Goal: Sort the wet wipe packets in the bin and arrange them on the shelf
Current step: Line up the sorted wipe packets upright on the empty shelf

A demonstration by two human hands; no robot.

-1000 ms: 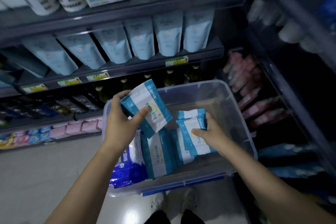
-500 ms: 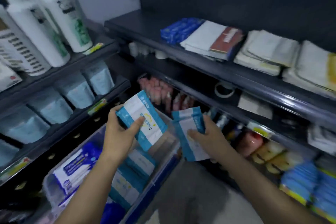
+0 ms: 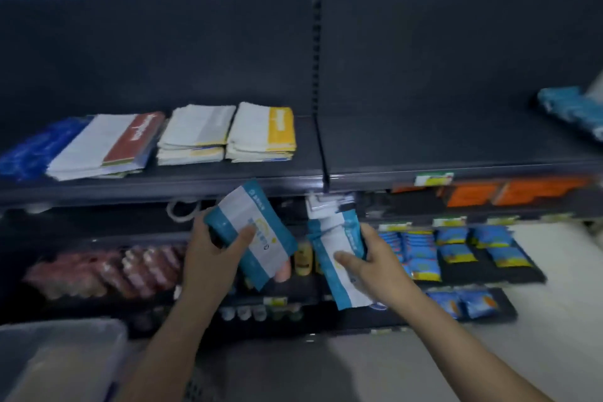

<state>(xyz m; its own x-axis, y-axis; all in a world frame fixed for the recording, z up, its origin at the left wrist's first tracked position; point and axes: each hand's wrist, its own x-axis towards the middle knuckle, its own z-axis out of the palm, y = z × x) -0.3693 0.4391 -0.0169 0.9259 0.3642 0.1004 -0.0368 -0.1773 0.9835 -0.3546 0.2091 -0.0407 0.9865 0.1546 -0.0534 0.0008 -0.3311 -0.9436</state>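
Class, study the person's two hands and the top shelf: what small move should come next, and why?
Probably lift the right hand and lay its teal-and-white wipe packet on the bare stretch of top shelf right of the divider post. Both hands already hold packets below that shelf; the left hand's packet can follow.

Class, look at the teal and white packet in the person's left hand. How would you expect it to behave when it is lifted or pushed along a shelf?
The teal and white packet probably flexes rather than stays stiff: it looks like a soft pouch. It seems light, since the left hand holds it up by one end. Being flat, it should slide and lie still, not roll.
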